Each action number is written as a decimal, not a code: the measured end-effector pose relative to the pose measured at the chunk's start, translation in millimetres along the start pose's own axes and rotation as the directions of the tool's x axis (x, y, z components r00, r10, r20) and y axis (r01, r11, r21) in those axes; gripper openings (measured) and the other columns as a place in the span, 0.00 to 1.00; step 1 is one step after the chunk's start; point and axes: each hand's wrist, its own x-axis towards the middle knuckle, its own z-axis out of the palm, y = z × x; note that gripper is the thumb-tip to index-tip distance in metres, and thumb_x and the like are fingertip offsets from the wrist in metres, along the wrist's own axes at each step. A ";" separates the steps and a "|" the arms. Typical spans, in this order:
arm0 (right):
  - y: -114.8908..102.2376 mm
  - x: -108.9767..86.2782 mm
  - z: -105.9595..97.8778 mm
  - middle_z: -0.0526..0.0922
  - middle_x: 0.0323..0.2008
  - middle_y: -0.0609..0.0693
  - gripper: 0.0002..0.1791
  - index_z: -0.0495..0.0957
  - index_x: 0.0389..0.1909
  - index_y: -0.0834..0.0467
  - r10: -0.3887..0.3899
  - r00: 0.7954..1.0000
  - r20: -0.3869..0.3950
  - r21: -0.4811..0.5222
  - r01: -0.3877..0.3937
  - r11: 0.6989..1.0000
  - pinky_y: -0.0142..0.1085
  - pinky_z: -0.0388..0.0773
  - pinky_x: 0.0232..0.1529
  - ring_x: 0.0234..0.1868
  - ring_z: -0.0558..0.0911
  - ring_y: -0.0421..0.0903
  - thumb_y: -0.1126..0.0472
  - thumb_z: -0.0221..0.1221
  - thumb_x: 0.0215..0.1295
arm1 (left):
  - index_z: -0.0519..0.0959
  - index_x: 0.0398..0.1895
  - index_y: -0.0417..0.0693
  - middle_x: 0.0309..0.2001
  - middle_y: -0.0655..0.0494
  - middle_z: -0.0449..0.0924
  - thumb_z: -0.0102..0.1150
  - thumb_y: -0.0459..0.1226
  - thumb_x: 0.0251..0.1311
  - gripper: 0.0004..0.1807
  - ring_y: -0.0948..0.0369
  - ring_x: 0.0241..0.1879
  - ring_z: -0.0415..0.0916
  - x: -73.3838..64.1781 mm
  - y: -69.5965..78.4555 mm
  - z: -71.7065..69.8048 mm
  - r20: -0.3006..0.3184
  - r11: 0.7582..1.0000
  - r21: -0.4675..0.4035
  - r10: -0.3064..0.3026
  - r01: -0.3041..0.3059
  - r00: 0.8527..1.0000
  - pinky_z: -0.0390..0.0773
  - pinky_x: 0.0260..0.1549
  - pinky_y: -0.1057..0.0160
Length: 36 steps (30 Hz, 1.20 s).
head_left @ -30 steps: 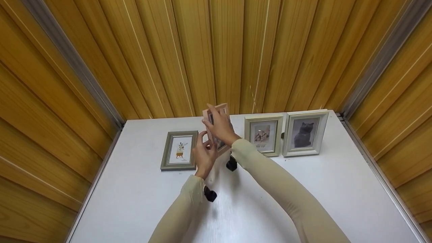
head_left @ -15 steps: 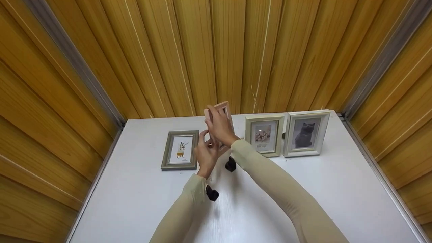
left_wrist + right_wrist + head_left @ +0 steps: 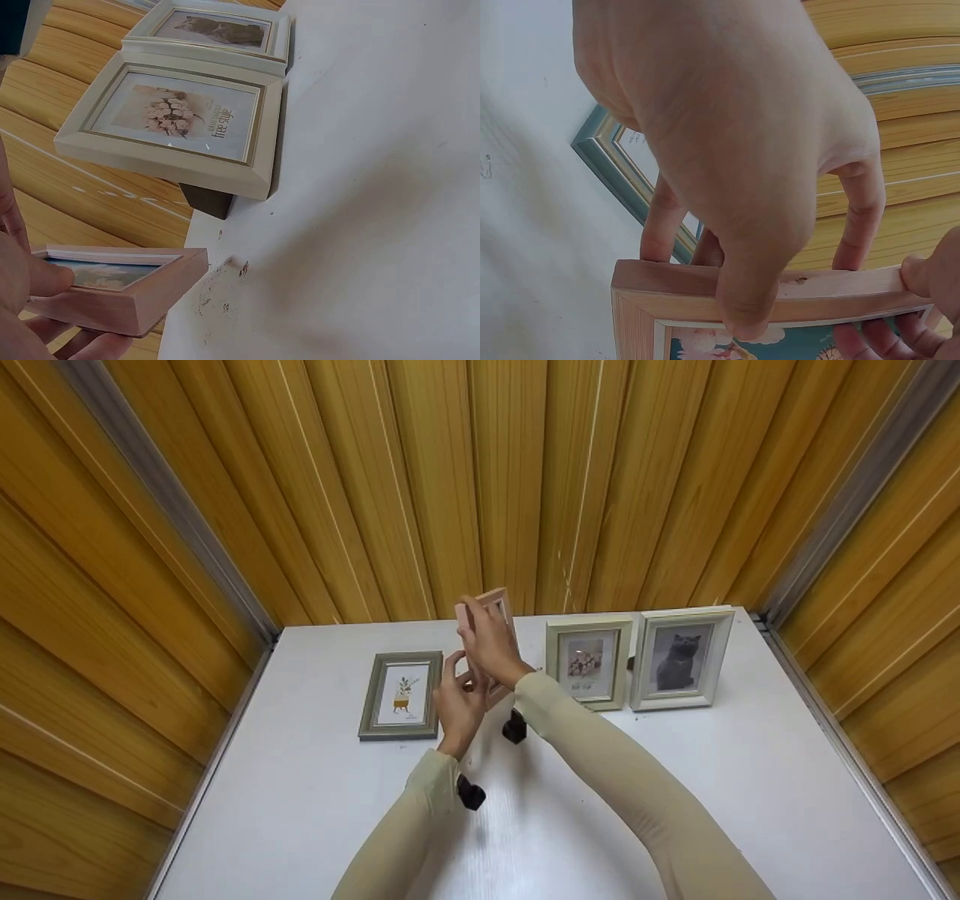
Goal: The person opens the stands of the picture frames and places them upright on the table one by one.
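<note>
A pink picture frame (image 3: 493, 596) is held up and tilted between both hands, near the far side of the white table. My right hand (image 3: 491, 643) grips its rim, with the thumb on the front and fingers behind, as the right wrist view shows. Lower down, my left hand (image 3: 459, 708) holds the same frame; the left wrist view has a thumb over the picture of the pink frame (image 3: 124, 304) and fingers beneath. Most of the picture is hidden in the head view. Nearest the left hand is a grey-green frame (image 3: 369, 697) with a plant print.
A cream frame (image 3: 551, 660) with a flower picture and a white frame (image 3: 640, 667) with a grey cat picture stand side by side on the right of the table (image 3: 315, 810). Wood-patterned walls (image 3: 502, 480) enclose the back and sides.
The pink frame has turned slightly, and my left hand has shifted a little to the right with it. Over the last half second hardly anything differs. The other frames stay put.
</note>
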 end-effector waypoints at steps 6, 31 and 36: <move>0.6 -0.6 -4.9 0.77 0.61 0.62 0.30 0.67 0.74 0.56 -0.017 1.000 -0.009 0.038 0.017 0.999 0.51 0.77 0.61 0.60 0.78 0.57 0.63 0.61 0.74 | 0.81 0.60 0.43 0.41 0.49 0.90 0.70 0.35 0.61 0.22 0.58 0.35 0.89 0.7 -5.2 -0.6 0.000 1.000 -0.004 0.014 -0.014 1.000 0.87 0.33 0.56; 20.2 -6.2 -19.4 0.80 0.52 0.57 0.29 0.68 0.73 0.55 -0.039 0.998 0.058 0.183 0.028 0.983 0.44 0.82 0.51 0.50 0.81 0.51 0.68 0.59 0.73 | 0.84 0.52 0.42 0.49 0.47 0.88 0.71 0.30 0.59 0.17 0.51 0.44 0.86 0.7 -9.3 -1.0 0.154 0.982 -0.185 -0.002 0.031 0.988 0.85 0.44 0.55; 23.0 -6.7 -22.2 0.81 0.49 0.58 0.27 0.71 0.71 0.56 -0.067 0.996 0.050 0.201 0.056 0.978 0.45 0.82 0.48 0.48 0.82 0.52 0.70 0.60 0.72 | 0.84 0.50 0.42 0.49 0.48 0.88 0.73 0.32 0.58 0.16 0.53 0.45 0.86 1.0 -9.5 -1.7 0.170 0.981 -0.190 -0.005 0.038 0.985 0.83 0.48 0.48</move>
